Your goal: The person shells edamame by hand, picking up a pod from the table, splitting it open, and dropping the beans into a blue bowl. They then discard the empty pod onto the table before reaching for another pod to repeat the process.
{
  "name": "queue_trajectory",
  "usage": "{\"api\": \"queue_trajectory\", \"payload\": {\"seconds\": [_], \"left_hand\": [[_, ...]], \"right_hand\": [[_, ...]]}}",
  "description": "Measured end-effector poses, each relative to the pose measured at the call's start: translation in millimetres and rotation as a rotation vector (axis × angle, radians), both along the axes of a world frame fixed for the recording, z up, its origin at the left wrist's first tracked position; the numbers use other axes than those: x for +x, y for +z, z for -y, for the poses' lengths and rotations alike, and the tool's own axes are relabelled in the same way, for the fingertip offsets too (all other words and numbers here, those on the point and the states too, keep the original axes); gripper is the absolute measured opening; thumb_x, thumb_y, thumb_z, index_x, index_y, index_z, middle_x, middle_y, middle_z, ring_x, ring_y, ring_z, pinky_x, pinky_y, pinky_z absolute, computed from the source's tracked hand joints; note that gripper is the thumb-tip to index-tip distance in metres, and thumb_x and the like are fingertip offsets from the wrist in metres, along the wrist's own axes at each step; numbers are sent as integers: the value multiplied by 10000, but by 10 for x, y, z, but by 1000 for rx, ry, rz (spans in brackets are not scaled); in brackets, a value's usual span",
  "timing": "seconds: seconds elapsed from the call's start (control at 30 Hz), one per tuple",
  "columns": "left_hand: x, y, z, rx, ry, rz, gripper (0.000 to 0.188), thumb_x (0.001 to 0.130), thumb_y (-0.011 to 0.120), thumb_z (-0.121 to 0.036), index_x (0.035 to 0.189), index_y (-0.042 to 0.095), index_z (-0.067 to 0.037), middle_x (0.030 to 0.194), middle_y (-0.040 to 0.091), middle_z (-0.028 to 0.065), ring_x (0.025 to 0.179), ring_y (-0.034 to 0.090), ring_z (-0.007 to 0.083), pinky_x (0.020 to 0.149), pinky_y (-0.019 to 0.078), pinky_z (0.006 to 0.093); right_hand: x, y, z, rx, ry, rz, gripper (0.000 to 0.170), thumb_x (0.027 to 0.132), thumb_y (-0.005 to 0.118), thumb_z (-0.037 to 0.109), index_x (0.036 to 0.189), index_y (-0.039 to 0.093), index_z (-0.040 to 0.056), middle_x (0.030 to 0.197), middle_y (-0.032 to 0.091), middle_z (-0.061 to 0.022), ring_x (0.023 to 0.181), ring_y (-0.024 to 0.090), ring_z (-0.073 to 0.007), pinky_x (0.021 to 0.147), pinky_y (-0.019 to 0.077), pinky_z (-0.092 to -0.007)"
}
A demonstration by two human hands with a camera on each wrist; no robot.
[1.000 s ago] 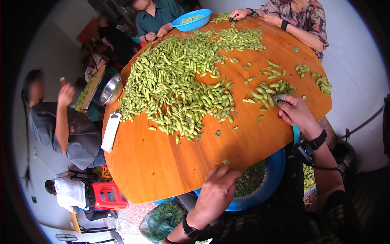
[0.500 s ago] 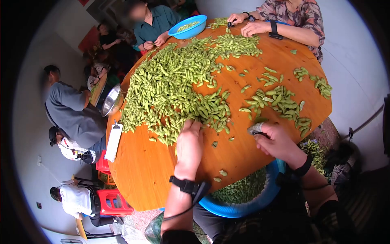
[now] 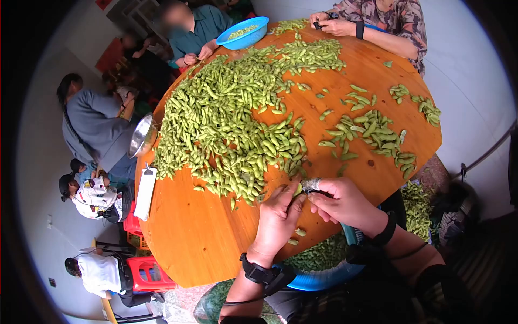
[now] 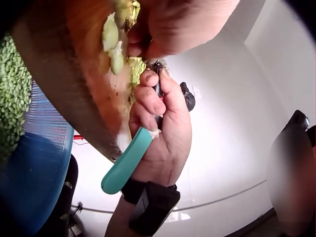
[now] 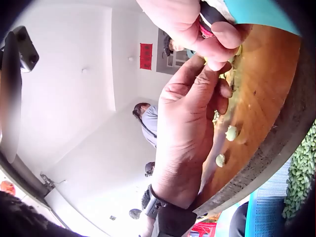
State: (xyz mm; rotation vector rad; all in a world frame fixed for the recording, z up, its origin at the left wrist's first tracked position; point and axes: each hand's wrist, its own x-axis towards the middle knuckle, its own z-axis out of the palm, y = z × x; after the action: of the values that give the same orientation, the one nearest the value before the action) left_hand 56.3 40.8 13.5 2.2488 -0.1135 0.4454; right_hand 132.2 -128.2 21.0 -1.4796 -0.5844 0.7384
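Note:
Near the table's front edge, my left hand (image 3: 278, 213) pinches a green pod (image 3: 298, 189) between thumb and fingers. My right hand (image 3: 345, 202) meets it from the right, its fingers curled round a tool with a teal handle (image 4: 127, 162). The tool's working end is mostly hidden between the hands. Two small green pieces (image 5: 231, 133) lie on the wood beside my left hand. A large heap of green pods (image 3: 232, 113) spreads beyond the hands, with a smaller pile (image 3: 377, 129) to the right.
Below the table edge stands a blue basin (image 3: 318, 281) of shelled green beans. A white clipboard (image 3: 145, 193) and a metal bowl (image 3: 141, 135) are at the left edge. A blue bowl (image 3: 243, 35) stands at the far side, near two seated people.
My left hand has come back from the heap with a pod. My right hand has moved left from the smaller pile, and the hands now meet near the front edge.

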Motion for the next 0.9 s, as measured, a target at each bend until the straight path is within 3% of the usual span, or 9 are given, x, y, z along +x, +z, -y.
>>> {"api": "queue_trajectory", "payload": {"seconds": [0.1,0.2,0.3,0.43,0.7,0.77,0.87,0.9], "left_hand": [[-37,4,31,-112,54,-112,420,888,628,-12,1302,573,-65,847,637,118,612,592,143,592,506,273],[-72,45,62,-148,111,-173,358,892,620,-7,1247,604,-47,791,647,101,595,598,126,576,508,267],[-67,-1,59,-217,148,-152,267,900,606,-2,1165,633,-30,730,639,80,570,593,104,557,504,253],[-34,-32,55,-267,126,-78,148,915,590,28,1055,639,22,784,658,29,559,550,52,502,449,201],[-6,-11,-64,-864,4,-257,205,994,502,-79,1160,591,5,882,674,63,564,544,59,488,421,179],[5,5,-92,-910,7,-300,218,1003,487,-96,1173,569,12,876,670,79,564,532,73,490,416,178],[30,36,-107,-1325,10,-387,240,997,515,-125,1190,512,17,893,652,79,566,494,87,486,387,174],[28,18,-83,-1325,12,-384,240,997,515,-125,1190,512,17,893,652,79,566,494,87,486,387,174]], "right_hand": [[-48,36,-21,17,-42,7,106,946,511,46,941,600,-11,679,594,-15,515,526,-56,460,405,-223],[-55,23,-39,28,-36,-100,144,956,531,58,1057,605,-13,749,604,-16,561,520,-40,491,403,-191],[-74,12,-81,63,-50,-142,133,954,534,62,1050,599,-2,745,593,-12,571,511,-39,498,397,-192],[-88,-9,-133,116,-106,-177,100,941,524,35,990,602,-3,696,577,-6,527,504,-45,466,394,-205],[-11,84,-62,113,-25,-306,120,952,525,75,1016,606,14,704,566,6,525,480,-32,448,349,-188],[-6,102,-53,114,-4,-293,141,960,517,88,1039,609,14,704,561,10,523,468,-27,444,338,-184],[-44,110,-83,68,-35,-253,155,938,543,73,1054,623,9,715,588,9,529,475,-33,454,358,-192],[-87,92,-125,54,-110,-104,160,921,557,60,1053,630,8,724,605,6,535,484,-37,462,373,-198]]}}
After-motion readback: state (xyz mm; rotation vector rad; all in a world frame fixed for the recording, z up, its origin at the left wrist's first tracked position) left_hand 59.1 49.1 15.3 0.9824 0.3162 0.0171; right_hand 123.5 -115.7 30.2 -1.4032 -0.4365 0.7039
